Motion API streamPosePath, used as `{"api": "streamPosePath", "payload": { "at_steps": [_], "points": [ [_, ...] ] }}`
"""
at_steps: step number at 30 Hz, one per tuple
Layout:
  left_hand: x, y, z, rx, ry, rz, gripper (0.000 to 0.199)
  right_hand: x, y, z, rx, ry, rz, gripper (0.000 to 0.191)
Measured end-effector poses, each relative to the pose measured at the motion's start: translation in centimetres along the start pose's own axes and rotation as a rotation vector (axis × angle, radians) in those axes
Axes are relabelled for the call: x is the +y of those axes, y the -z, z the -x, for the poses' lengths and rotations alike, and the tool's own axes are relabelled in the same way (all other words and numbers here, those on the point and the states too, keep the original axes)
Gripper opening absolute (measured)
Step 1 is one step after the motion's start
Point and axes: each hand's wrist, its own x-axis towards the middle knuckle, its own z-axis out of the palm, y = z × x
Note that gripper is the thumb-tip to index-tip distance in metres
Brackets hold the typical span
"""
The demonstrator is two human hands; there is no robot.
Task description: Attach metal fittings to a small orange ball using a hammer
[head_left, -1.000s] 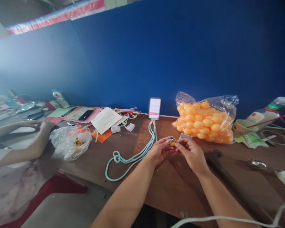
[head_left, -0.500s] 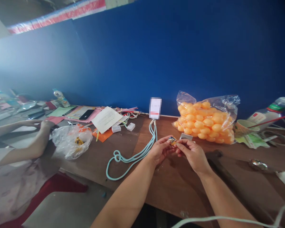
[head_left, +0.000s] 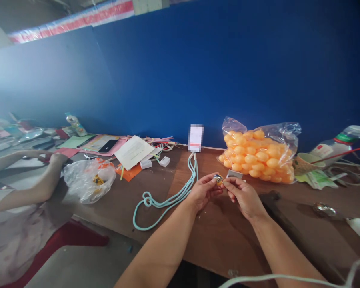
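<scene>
Between my two hands is a small rounded object, shiny silver with an orange part; its kind is too small to make out. My left hand grips it from the left, thumb on top. The fingertips of my right hand pinch at its right edge. Both hands are held over the brown table. A small grey-and-white flat piece lies just behind my right fingers. Beyond it stands a clear plastic bag full of orange balls.
A light blue cord with a badge lies to the left. Farther left are papers, a phone, a plastic bag and another person's arm. A cup, a bottle and a shiny item are right.
My right fingertips have shifted slightly at the object's right edge, and the fingers sit a little farther from my left hand. The view has moved slightly.
</scene>
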Motion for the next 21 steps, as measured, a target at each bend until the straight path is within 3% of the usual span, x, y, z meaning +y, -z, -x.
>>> {"api": "streamPosePath", "payload": {
  "at_steps": [13,21],
  "points": [
    [-0.03,-0.14,-0.13,0.037,-0.021,0.016,0.040,0.97,0.33,-0.45,0.011,-0.026,0.029,0.026],
    [-0.30,-0.52,-0.11,0.030,-0.046,0.038,0.039,0.27,-0.16,-0.21,-0.005,-0.063,-0.128,0.024]
  ]
}}
